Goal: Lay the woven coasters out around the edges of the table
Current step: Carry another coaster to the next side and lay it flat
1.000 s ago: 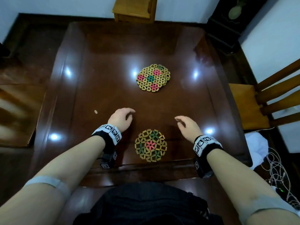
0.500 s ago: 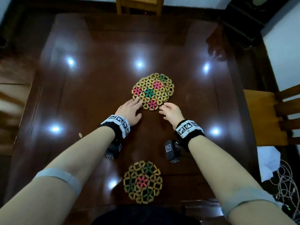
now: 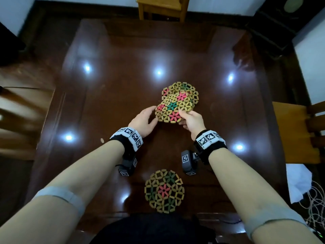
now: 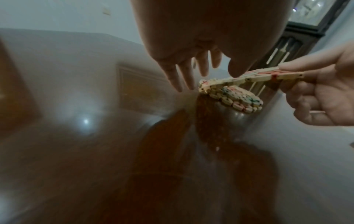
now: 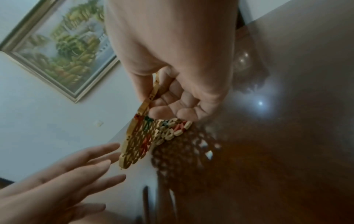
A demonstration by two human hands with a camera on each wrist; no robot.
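Note:
My right hand (image 3: 189, 119) pinches the near edge of a round woven coaster (image 3: 171, 110), yellow with pink and green flowers, and tilts it up off the stack. In the right wrist view that lifted coaster (image 5: 134, 136) hangs between thumb and fingers. More coasters remain in the stack (image 3: 182, 92) at the middle of the dark glossy table (image 3: 105, 103). My left hand (image 3: 145, 118) is open with straight fingers just left of the lifted coaster (image 4: 254, 75), beside its edge. Another coaster (image 3: 164, 190) lies flat at the table's near edge.
A wooden chair (image 3: 299, 131) stands at the right side and a wooden stool (image 3: 161, 6) at the far side. White cloth (image 3: 297, 182) and tangled cables (image 3: 316, 205) lie on the floor at the right. A small crumb (image 3: 102, 140) sits on the table left of my left wrist.
Both hands reached forward from the near coaster to the middle stack. My right hand has taken hold of the top coaster and tilted it up; the left hand stays beside it.

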